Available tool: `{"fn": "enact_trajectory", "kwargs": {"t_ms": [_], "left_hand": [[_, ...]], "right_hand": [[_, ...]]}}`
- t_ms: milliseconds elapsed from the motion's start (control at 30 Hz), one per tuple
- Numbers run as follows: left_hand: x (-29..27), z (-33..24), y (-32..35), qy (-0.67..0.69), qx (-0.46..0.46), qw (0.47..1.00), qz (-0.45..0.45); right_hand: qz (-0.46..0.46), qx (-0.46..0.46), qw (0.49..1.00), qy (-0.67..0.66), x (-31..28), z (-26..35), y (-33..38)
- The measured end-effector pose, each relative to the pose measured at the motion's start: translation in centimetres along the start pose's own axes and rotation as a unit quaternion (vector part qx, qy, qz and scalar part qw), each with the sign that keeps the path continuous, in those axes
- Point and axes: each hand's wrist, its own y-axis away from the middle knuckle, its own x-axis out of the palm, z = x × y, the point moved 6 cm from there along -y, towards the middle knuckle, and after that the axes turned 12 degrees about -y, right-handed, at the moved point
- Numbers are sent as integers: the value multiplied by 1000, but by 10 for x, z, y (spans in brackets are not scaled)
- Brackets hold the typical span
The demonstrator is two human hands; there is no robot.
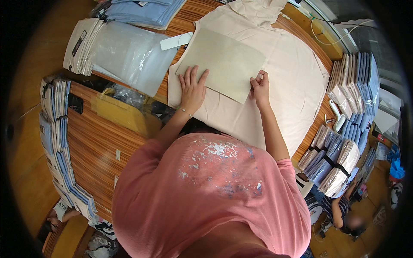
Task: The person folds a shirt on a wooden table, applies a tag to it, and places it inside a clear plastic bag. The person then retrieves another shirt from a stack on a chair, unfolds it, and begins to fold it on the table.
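Head view: a flat, grey-beige board (223, 60) lies on a spread pale-pink cloth (297, 86), and both forearms reach up to it from the near side. At the board's near-left edge, the left hand (193, 92) is palm down, wrist over the cloth, its fingers apart and laid flat on the board, clasping nothing. At the board's right edge, the right hand (260, 89) is bent inward, its thumb and curled fingers close together; whether they clamp the edge, I cannot tell. Left of the board lie flat clear plastic bags (129, 56), with a white tag (177, 41) between them and the board. Well right of the board stand folded beige garments (342, 86) in clear wrapping; nearer the person than those are folded bundles (330, 158) bound with black bands.
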Motion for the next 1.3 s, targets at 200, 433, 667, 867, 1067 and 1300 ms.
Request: {"fn": "enact_trajectory", "kwargs": {"t_ms": [200, 433, 667, 867, 1067, 1300], "left_hand": [[7, 2, -2, -33, 2, 999, 0], [2, 0, 3, -7, -3, 1000, -18], [6, 0, 5, 7, -13, 1000, -18], [4, 3, 5, 21, -20, 999, -21], [-38, -13, 33, 153, -3, 979, 138], [100, -24, 171, 734, -422, 403, 349]], "right_hand": [[5, -20, 1000, 7, -1, -8, -5], [32, -62, 994, 82, -2, 11, 5], [59, -59, 985, 154, 3, 13, 4], [59, -88, 947, 302, 9, 20, 3], [47, -124, 918, 373, -17, 39, 71], [-61, 332, 938, -74, -240, -135, 247]]}}
